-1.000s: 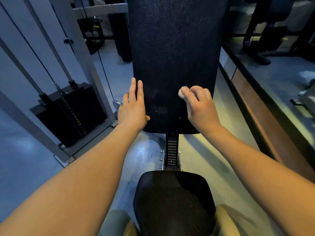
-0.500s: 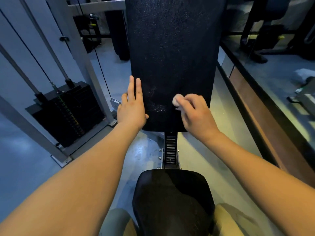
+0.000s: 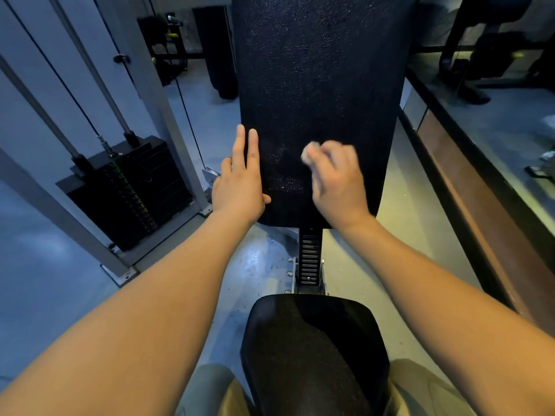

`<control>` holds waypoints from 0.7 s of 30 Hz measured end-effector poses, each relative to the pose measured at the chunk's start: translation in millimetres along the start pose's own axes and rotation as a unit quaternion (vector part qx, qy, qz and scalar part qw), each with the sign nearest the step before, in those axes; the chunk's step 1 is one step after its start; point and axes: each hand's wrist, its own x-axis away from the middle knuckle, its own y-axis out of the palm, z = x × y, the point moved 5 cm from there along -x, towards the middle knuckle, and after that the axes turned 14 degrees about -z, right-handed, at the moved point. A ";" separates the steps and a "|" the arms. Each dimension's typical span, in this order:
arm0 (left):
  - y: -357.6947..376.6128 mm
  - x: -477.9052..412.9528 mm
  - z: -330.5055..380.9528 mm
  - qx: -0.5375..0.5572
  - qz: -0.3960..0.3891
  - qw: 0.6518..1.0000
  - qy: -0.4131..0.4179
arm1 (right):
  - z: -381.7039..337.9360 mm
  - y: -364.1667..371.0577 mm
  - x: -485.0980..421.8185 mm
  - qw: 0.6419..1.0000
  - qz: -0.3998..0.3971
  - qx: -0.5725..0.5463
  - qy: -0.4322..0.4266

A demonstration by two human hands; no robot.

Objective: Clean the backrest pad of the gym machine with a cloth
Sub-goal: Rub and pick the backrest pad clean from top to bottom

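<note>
Cloth [image 3: 309, 152], small and pale, bunched against pebbled black backrest pad [image 3: 318, 85].

Black pebbled backrest pad [image 3: 318, 85], pale pinkish cloth [image 3: 309, 152], black seat [image 3: 312, 349], grey-blue floor [image 3: 45, 295].

Tall black backrest pad [image 3: 318, 85], standing upright, filling the upper centre of the view. Grained, pebbly covering, catching a dull sheen. Straight long sides, slightly tapering, rounded lower corners. Pale smudges and specks low down, a little left of centre. Small pale cloth [image 3: 307, 151], balled up tight, mostly hidden, only a knob of it peeking past the curled fingers of the right hand [image 3: 339, 181]. Pressed against the pad's lower middle, just right of those smudges. Blurred, so weave and exact colour beyond telling.
</note>
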 end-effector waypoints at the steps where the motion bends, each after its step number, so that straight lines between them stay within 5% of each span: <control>1: -0.3 0.2 -0.3 -0.002 -0.001 1.000 0.000 | -7.4 15.3 16.1 0.998 -0.054 -0.002 -0.032; 5: 0.0 -0.7 -2.1 -0.010 0.006 1.000 -0.001 | -24.5 45.3 66.6 0.958 -0.223 0.055 -0.174; 7: 0.5 -0.2 -1.8 -0.008 0.007 1.000 -0.002 | -16.0 28.5 40.8 0.958 -0.204 0.078 -0.185; 11: -0.3 0.1 -2.4 -0.003 0.007 1.000 0.004 | 5.2 -12.6 -16.9 0.996 -0.044 0.041 -0.067; 13: -0.3 -0.2 -2.2 -0.005 0.006 1.000 0.008 | -1.3 4.9 1.0 0.996 -0.063 0.024 -0.053; 17: -0.1 -0.9 -3.8 -0.016 0.014 1.000 0.008 | -18.5 34.3 46.3 0.952 -0.201 0.082 -0.214; 21: 0.0 -0.9 -2.9 -0.015 0.020 1.000 0.012 | -5.3 -8.4 -16.0 0.978 -0.098 0.090 -0.158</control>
